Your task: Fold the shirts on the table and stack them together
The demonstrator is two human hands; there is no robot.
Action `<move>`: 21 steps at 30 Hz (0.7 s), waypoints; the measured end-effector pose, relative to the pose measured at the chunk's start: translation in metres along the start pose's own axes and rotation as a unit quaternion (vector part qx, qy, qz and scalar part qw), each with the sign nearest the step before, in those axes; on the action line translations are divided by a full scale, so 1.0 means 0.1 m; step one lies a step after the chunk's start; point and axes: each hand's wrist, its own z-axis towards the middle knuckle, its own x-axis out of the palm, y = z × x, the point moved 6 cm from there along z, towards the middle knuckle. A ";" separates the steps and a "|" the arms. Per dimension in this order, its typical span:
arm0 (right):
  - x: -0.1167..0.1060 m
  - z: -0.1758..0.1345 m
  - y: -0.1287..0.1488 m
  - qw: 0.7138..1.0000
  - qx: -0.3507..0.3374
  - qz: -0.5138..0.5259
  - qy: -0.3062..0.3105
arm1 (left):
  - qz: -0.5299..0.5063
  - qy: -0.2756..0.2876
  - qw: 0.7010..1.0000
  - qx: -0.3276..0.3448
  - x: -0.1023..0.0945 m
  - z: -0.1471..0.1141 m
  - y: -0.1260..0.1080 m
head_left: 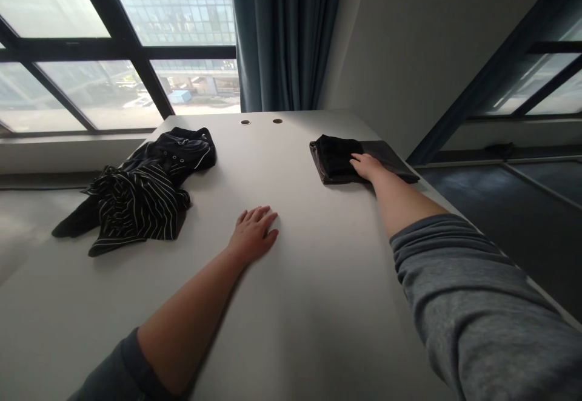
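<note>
My left hand (254, 233) lies palm down on the white table (291, 304), fingers apart and nothing in it. Out to the right, my right hand (365, 166) rests on a small folded black garment (337, 155); its fingers look stretched out over the cloth, partly seen. Beneath that garment is a larger folded dark grey-brown cloth (391, 161). On the table's left side sits a loose heap of clothes: a black garment with white stripes (136, 204) lies in front of a dark garment with small metal eyelets (182, 146).
Two round cable holes (245, 122) are set in the table near its far edge. Behind it hangs a blue-grey curtain (286, 37) beside a dark-framed window (122, 49). The table's right edge drops to a dark floor (513, 213).
</note>
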 end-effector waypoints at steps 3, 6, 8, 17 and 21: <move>0.07 -0.14 0.08 0.998 0.026 -0.056 -0.001 | 0.002 -0.004 1.000 0.000 0.00 0.00 0.00; 0.07 -0.24 0.16 0.995 0.027 -0.097 -0.008 | 0.001 -0.005 1.000 0.003 0.00 0.00 0.00; 0.08 -0.28 0.21 0.993 0.016 -0.118 -0.012 | -0.001 -0.006 1.000 0.003 0.00 0.00 -0.01; 0.24 -0.94 0.35 0.987 0.054 -0.053 -0.139 | -0.008 -0.018 1.000 0.015 -0.04 0.02 0.03; 0.30 -1.47 0.66 0.987 0.004 -0.043 -0.152 | 0.013 -0.053 0.998 -0.008 -0.10 0.04 0.13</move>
